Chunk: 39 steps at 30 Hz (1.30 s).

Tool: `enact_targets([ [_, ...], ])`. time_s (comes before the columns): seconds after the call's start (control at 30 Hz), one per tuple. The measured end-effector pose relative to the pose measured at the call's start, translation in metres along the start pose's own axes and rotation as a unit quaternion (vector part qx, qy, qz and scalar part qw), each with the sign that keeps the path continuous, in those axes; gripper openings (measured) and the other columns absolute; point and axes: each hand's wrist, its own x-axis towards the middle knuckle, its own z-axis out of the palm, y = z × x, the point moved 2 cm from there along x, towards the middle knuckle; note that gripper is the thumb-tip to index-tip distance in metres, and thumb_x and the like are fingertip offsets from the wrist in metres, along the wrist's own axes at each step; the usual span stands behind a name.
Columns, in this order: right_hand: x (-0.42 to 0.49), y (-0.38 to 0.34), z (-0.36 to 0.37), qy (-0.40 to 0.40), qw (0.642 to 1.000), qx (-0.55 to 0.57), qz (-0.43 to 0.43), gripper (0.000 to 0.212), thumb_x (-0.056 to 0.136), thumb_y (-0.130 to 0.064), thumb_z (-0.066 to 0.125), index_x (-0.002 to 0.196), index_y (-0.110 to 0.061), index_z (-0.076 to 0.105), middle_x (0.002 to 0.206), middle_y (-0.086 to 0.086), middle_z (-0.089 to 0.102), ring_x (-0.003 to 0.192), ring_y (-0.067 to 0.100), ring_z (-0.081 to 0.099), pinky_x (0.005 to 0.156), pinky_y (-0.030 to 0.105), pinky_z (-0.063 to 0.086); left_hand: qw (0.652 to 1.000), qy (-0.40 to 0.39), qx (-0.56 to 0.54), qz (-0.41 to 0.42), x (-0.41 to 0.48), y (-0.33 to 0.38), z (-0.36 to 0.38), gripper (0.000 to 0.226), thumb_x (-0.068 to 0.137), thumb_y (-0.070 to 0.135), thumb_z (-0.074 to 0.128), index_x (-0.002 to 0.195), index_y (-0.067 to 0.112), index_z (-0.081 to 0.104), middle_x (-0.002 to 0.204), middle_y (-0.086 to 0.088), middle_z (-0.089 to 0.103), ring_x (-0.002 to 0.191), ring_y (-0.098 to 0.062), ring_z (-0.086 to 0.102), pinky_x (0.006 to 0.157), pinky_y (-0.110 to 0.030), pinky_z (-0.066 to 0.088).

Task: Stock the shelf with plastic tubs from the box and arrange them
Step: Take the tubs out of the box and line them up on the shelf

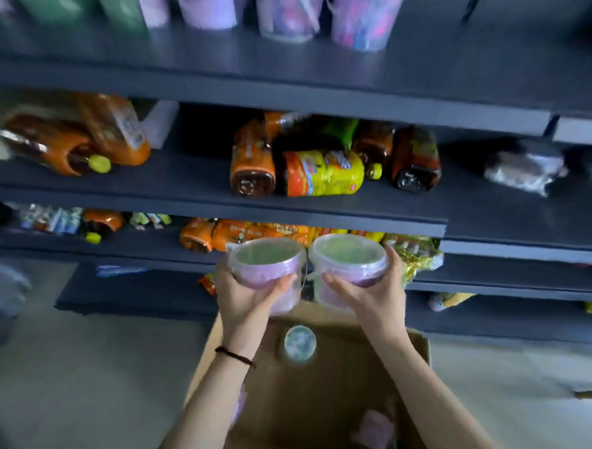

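My left hand grips a clear lidded plastic tub with purple and green contents. My right hand grips a second tub of the same kind. Both tubs are held side by side above the open cardboard box, in front of the dark shelf unit. Inside the box stands another tub, seen from above, and a pink blurred one lies near the front right. Several tall purple and green tubs stand on the top shelf.
The middle shelf carries orange and brown bottles lying down and a yellow packet. More orange packets fill the shelf below, right behind the held tubs. A wrapped bundle lies on the right. A pale floor surrounds the box.
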Motion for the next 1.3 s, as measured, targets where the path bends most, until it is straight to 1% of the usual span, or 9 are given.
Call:
enact_targets([
  [0.13,0.001,-0.099,-0.02,-0.011,0.996,0.044,-0.079,0.109,0.054,-0.048,0.088,0.144,-0.028,0.029,0.123,-0.02,0.05,0.107,-0.007,0.051,0.087,0.013,0.043,0.996,0.004,-0.031,0.084,0.02,0.096,-0.025,0.085,0.052,0.025,0.093,0.123,0.012,0.049,0.122,-0.004,0.057,0.116,-0.014,0.055,0.101,-0.033,0.045],
  [0.23,-0.003,-0.161,-0.024,-0.027,0.988,0.064,-0.137,0.119,0.045,-0.063,0.081,0.146,-0.03,0.027,0.12,-0.027,0.048,0.107,-0.009,0.051,0.08,0.007,0.044,0.993,0.002,-0.047,0.109,0.029,0.152,-0.052,0.093,0.048,0.034,0.095,0.124,0.023,0.044,0.121,0.008,0.056,0.112,0.002,0.054,0.092,-0.022,0.047],
  [0.43,-0.015,-0.24,0.006,-0.037,0.981,0.067,-0.178,0.122,0.048,-0.055,0.085,0.149,-0.025,0.023,0.142,-0.005,0.044,0.127,0.013,0.045,0.104,0.036,0.043,0.988,0.02,-0.064,0.136,0.048,0.206,-0.114,0.084,0.045,0.046,0.086,0.118,0.039,0.045,0.12,0.018,0.056,0.112,0.005,0.054,0.091,-0.019,0.045],
  [0.53,-0.014,-0.268,0.04,-0.041,0.978,0.068,-0.194,0.115,0.055,-0.047,0.088,0.148,-0.027,0.024,0.142,-0.004,0.046,0.127,0.014,0.046,0.104,0.037,0.042,0.985,0.04,-0.062,0.156,0.075,0.222,-0.147,0.079,0.042,0.049,0.088,0.109,0.046,0.046,0.115,0.023,0.056,0.107,0.012,0.053,0.087,-0.016,0.044],
  [0.67,-0.01,-0.303,0.101,-0.049,0.975,0.08,-0.2,0.11,0.055,-0.05,0.087,0.145,-0.025,0.029,0.137,-0.006,0.05,0.123,0.014,0.049,0.1,0.036,0.045,0.983,0.059,-0.046,0.165,0.126,0.229,-0.197,0.091,0.045,0.04,0.093,0.123,0.031,0.048,0.12,0.015,0.057,0.11,0.003,0.055,0.092,-0.024,0.047],
  [0.8,-0.002,-0.338,0.176,-0.042,0.972,0.096,-0.209,0.097,0.055,-0.047,0.088,0.136,-0.033,0.035,0.118,-0.024,0.052,0.109,0.001,0.052,0.083,0.011,0.04,0.98,0.073,-0.015,0.185,0.194,0.23,-0.25,0.086,0.052,0.027,0.095,0.124,0.024,0.048,0.118,0.011,0.058,0.111,-0.007,0.057,0.092,-0.029,0.049],
  [1.0,0.02,-0.374,0.284,-0.018,0.975,0.103,-0.196,0.104,0.055,-0.044,0.089,0.14,-0.029,0.031,0.118,-0.02,0.048,0.108,0.0,0.047,0.077,0.003,0.036,0.98,0.109,0.006,0.167,0.293,0.212,-0.319,0.098,0.052,0.03,0.095,0.133,0.019,0.043,0.127,0.004,0.055,0.118,-0.014,0.054,0.101,-0.037,0.046],
  [1.13,0.033,-0.383,0.338,-0.022,0.978,0.098,-0.185,0.107,0.053,-0.047,0.089,0.14,-0.029,0.03,0.115,-0.022,0.048,0.109,0.003,0.047,0.086,0.016,0.037,0.98,0.121,0.024,0.159,0.341,0.194,-0.341,0.101,0.052,0.028,0.095,0.136,0.015,0.042,0.132,-0.001,0.052,0.122,-0.017,0.051,0.105,-0.039,0.044],
  [1.3,0.045,-0.381,0.373,-0.026,0.982,0.088,-0.165,0.121,0.048,-0.057,0.086,0.146,-0.025,0.023,0.136,-0.01,0.047,0.123,0.007,0.045,0.102,0.026,0.039,0.978,0.124,0.013,0.166,0.375,0.175,-0.343,0.109,0.055,0.025,0.093,0.145,0.011,0.033,0.142,-0.008,0.039,0.126,-0.008,0.039,0.103,-0.022,0.033],
])
